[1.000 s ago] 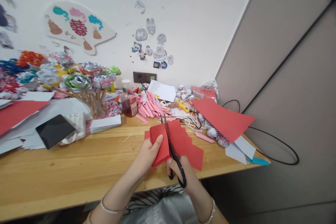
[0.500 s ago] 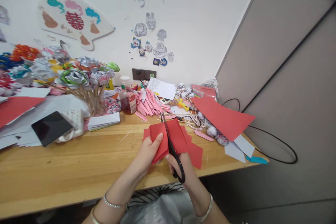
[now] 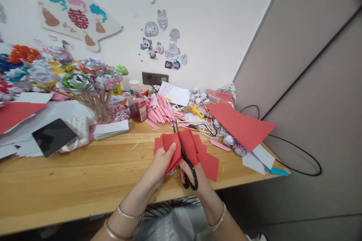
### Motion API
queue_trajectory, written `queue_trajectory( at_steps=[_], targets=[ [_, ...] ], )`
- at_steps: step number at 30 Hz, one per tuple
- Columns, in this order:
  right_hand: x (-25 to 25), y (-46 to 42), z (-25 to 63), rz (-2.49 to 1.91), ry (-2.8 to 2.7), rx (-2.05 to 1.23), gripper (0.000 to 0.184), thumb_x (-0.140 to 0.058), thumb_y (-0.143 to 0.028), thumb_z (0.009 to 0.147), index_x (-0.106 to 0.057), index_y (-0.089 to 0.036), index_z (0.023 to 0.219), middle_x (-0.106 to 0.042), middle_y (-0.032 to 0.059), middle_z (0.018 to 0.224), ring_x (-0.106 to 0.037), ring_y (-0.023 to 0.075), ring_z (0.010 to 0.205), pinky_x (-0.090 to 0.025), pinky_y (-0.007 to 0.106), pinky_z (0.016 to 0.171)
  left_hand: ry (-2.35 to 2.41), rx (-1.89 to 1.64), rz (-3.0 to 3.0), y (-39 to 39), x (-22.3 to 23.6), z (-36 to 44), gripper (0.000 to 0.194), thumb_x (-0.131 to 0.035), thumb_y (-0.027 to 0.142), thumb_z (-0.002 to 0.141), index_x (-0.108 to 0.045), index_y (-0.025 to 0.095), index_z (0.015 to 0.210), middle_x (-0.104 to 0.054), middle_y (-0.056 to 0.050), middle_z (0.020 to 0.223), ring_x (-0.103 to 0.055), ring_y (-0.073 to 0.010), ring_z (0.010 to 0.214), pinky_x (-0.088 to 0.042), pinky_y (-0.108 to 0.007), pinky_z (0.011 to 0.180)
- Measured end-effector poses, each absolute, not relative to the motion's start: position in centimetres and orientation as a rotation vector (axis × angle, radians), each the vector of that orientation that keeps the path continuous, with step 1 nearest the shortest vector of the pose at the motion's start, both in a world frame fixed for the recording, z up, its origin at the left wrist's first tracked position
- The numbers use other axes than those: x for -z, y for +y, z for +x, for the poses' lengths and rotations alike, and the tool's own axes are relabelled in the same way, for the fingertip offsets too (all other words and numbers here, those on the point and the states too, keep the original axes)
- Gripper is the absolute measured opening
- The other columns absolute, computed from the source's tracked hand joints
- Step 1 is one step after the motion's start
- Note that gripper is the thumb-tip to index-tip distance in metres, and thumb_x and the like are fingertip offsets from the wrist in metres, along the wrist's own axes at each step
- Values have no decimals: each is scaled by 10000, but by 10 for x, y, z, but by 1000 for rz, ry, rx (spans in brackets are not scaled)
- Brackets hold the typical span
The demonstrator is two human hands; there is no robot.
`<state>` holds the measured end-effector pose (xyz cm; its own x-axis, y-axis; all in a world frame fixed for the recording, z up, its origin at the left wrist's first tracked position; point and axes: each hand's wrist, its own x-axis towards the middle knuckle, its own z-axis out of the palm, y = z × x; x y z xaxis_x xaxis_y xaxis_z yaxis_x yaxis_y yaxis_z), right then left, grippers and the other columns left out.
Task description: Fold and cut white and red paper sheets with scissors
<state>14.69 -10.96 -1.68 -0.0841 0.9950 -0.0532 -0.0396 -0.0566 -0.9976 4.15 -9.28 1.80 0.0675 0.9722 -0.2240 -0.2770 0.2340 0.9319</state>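
Observation:
My left hand [image 3: 164, 157] pinches a folded stack of red paper [image 3: 173, 141], thumb on top and fingers underneath. In my right hand [image 3: 190, 171] are black-handled scissors [image 3: 185, 154], their blades pointing away from me and lying across the red paper. The thumb sits at the scissor handle; the other fingers are partly hidden. Right of the blades, a strip of the red paper [image 3: 189, 145] stands apart from the held part. More red paper pieces [image 3: 209, 163] lie on the table just beyond and beside my right hand.
Pink paper strips [image 3: 160, 109], a bottle [image 3: 136, 103] and a yellow glue gun [image 3: 197, 112] crowd the back of the wooden table [image 3: 85, 180]. Paper flowers [image 3: 77, 81] and a dark tablet [image 3: 53, 136] are on the left. A large red sheet [image 3: 243, 124] lies at right.
The scissor handles have moved slightly up and their loops have spread a little apart. The red strip right of the blades has shifted slightly left. The left hand keeps its hold.

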Motion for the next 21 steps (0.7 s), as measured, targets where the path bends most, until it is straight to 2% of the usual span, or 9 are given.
queue_trajectory(
  at_steps=[7,10,14,16,18,21],
  targets=[
    [24,-103,149,-1277,-1240,-1301,501,-586,-646,594,-446,-165,568,-404,-67,369,-385,61,290,-289,171,294,1016,-1124,781,-93,-12,45,391,-584,505,667,-427,178,523,-385,83,281,-290,-35,220,-201,-153,267],
    [20,-100,151,-1246,-1254,-1321,502,-582,-648,592,-461,-161,603,-455,-52,401,-436,76,310,-343,182,321,989,-1133,760,-94,-8,47,419,-563,513,684,-422,174,482,-368,76,255,-287,-38,209,-205,-153,259],
    [15,-98,167,-1313,-1359,-1270,460,-544,-611,659,-499,-154,649,-499,-27,408,-486,112,347,-367,204,352,1044,-1196,707,-95,-7,40,365,-584,496,678,-496,162,562,-483,50,329,-375,-70,236,-285,-176,253],
    [12,-97,185,-1437,-1443,-1121,405,-558,-549,685,-548,-143,689,-523,-14,428,-509,131,383,-373,218,385,1068,-1237,683,-94,-11,32,296,-593,440,700,-556,148,667,-586,16,439,-504,-105,331,-411,-204,331],
    [7,-95,206,-1619,-1521,-883,341,-578,-479,693,-601,-146,761,-592,21,518,-564,169,481,-397,242,452,1059,-1273,673,-93,-16,23,237,-573,364,744,-591,130,779,-658,-25,552,-606,-138,468,-504,-239,479],
    [-3,-91,236,-1853,-1612,-477,246,-535,-332,749,-614,-192,935,-667,61,773,-616,209,704,-406,257,570,1036,-1327,667,-90,-21,11,196,-546,276,778,-591,125,896,-702,-53,661,-654,-158,574,-533,-267,598]
  ],
)
